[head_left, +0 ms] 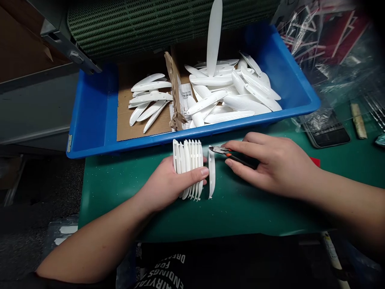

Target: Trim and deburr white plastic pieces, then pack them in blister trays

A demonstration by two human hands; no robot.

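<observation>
My left hand (180, 176) is closed around a row of several slim white curved plastic parts (188, 154), held upright side by side with the thumb across them. Just right of the row is a single white part (212, 176), apart from the others. My right hand (267, 160) grips a pair of side cutters (240, 157) with dark and orange handles. The cutter jaws are at the top end of the single part; whether they bite into it I cannot tell.
A blue bin (192, 136) stands behind my hands, with a cardboard divider (173, 88) and loose white parts on both sides. A green ridged conveyor belt (150, 24) overhangs it. A phone (327, 132) and clear plastic bags (325, 52) lie right on the green table (120, 208).
</observation>
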